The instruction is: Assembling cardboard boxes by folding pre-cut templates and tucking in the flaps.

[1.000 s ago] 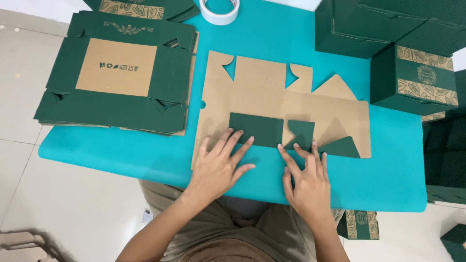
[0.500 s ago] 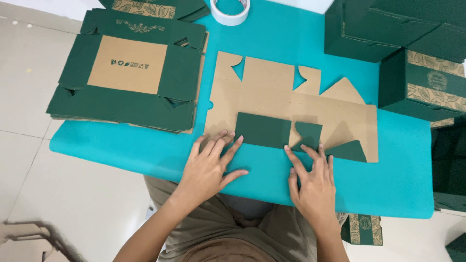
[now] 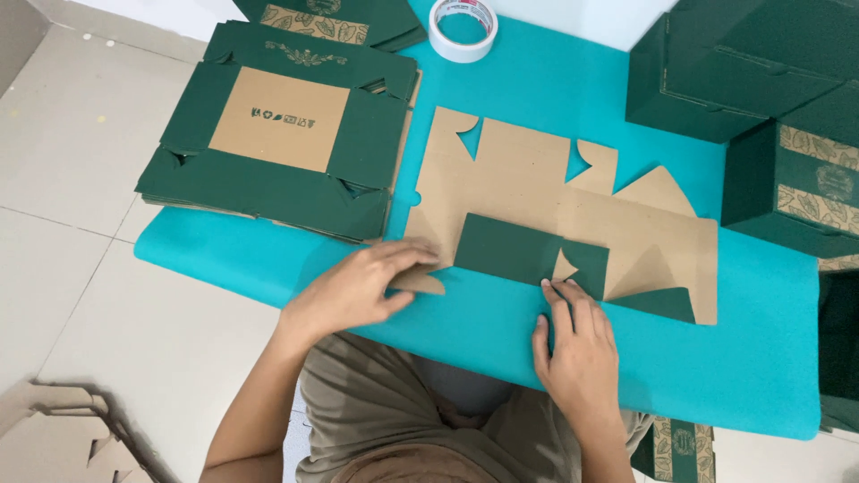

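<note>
A flat brown cardboard box blank [image 3: 537,192] with green folded-in flaps lies on the turquoise table [image 3: 501,80]. My left hand [image 3: 358,288] pinches a small brown corner flap [image 3: 419,279] at the blank's near left edge and lifts it. My right hand [image 3: 577,344] rests flat, fingertips pressing the near edge of a green flap [image 3: 523,253].
A stack of flat green box blanks [image 3: 277,134] lies at the left of the table. A roll of white tape [image 3: 463,27] sits at the back. Assembled green boxes [image 3: 743,80] stand at the right. Cardboard scraps [image 3: 63,438] lie on the tiled floor.
My left hand moved from lying flat on the green flap to gripping the near left corner flap. My right hand slid slightly toward me.
</note>
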